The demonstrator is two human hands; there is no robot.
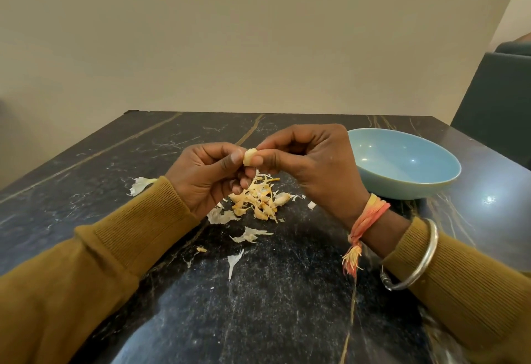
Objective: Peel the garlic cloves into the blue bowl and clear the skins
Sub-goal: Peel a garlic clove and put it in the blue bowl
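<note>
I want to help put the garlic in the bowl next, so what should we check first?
1. Garlic clove held firmly: ok, the left hand and right hand both pinch it.
2. Clove fully peeled: cannot tell, fingers hide part of it.
3. Blue bowl ready: ok, it stands upright on the table, just beside the right hand.
4. Skins cleared: not ok, a pile lies on the table under the hands.
5. No cloves left in the pile: cannot tell, one plump piece there may be a clove.
</note>
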